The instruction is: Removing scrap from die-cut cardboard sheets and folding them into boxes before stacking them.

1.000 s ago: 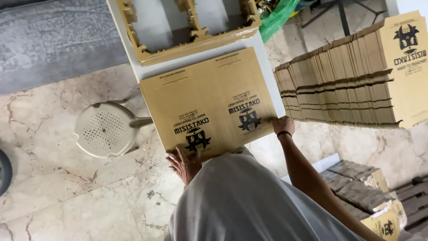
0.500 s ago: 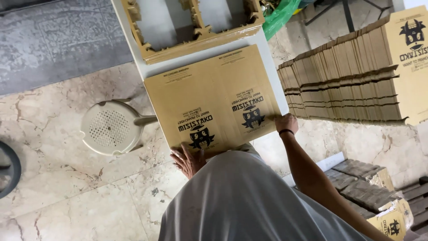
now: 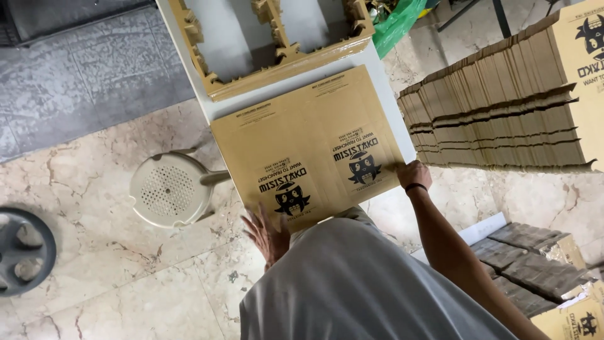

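Note:
A flat brown cardboard box blank (image 3: 308,148) with black printed logos lies on the white table (image 3: 220,107), its near edge overhanging toward me. My left hand (image 3: 267,234) is at the blank's near left corner, fingers spread and partly under the edge. My right hand (image 3: 412,175), with a dark band on the wrist, grips the near right corner. My grey shirt hides the space below the blank's near edge.
A folded cardboard frame (image 3: 277,56) sits farther back on the table. A tall stack of flat blanks (image 3: 503,119) stands at the right, with tied bundles (image 3: 535,264) below it. A white perforated stool (image 3: 168,189), a dark round object (image 3: 22,252) and a green bag (image 3: 396,25) are on the marble floor.
The view has drifted slightly. Both hands stay on the blank's near edge and the blank has hardly moved.

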